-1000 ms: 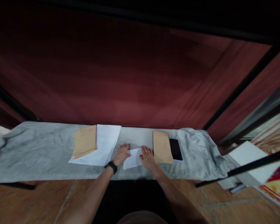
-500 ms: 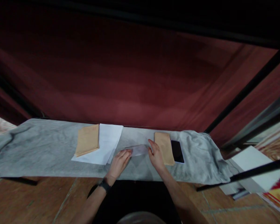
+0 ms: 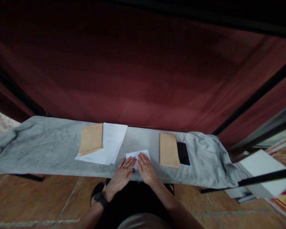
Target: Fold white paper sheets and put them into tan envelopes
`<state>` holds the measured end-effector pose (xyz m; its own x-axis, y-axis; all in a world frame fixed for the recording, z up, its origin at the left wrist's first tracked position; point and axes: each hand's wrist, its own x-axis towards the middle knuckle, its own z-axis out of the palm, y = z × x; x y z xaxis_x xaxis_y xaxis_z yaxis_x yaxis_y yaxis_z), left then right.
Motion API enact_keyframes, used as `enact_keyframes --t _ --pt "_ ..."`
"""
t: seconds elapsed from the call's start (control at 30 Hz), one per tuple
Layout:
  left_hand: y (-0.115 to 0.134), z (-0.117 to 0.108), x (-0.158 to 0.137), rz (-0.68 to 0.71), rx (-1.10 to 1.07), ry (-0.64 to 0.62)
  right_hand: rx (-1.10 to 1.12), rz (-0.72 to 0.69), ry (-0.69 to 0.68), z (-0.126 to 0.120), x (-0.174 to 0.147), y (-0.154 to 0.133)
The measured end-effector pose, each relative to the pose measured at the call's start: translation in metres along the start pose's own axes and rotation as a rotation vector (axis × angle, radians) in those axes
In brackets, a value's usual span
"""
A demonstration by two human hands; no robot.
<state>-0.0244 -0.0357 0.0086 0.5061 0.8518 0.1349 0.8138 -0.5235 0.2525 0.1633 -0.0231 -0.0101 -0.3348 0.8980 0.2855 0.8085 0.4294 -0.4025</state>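
Note:
A small white folded sheet of paper lies near the front edge of the grey cloth, in front of my body. My left hand rests flat on its left part with the fingers stretched forward. Beside it, my right hand presses flat on the paper's right part, fingers extended. The hands almost meet and cover the paper's near side. To the left, brown envelopes lie on top of several larger white sheets. On the right lies another stack of brown envelopes.
A dark-screened phone lies against the right envelopes. Grey cloth covers the narrow bench, bunched at its right end. A dark red panel rises behind it. White boards stand at the right, near a black bar.
My right hand has moved left from beside the right envelopes onto the paper. The paper now lies flatter under both hands. My left hand has spread its fingers over it. The view has shifted slightly.

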Motion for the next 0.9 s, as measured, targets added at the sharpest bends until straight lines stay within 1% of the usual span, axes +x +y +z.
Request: enact_keyframes --t 0.13,0.23,0.33,0.5,0.7,0.9 --pt "0.021 0.020 0.015 -0.153 0.067 0.106 -0.003 0.003 0.008 0.010 0.013 -0.003" --pt "0.030 0.033 0.027 -0.276 0.134 0.132 -0.036 -0.001 -0.011 0.014 0.018 0.003" --pt "0.030 0.040 0.032 -0.311 0.170 0.150 -0.084 -0.008 -0.015 0.014 0.016 0.014" --pt "0.026 0.039 0.027 -0.381 0.194 0.173 -0.169 0.059 0.018 0.014 0.007 0.027" --pt "0.019 0.036 0.018 -0.431 0.210 0.214 -0.225 0.173 0.053 0.015 0.002 0.030" --pt "0.014 0.033 0.012 -0.447 0.231 0.260 -0.262 0.186 0.115 0.012 -0.007 0.034"
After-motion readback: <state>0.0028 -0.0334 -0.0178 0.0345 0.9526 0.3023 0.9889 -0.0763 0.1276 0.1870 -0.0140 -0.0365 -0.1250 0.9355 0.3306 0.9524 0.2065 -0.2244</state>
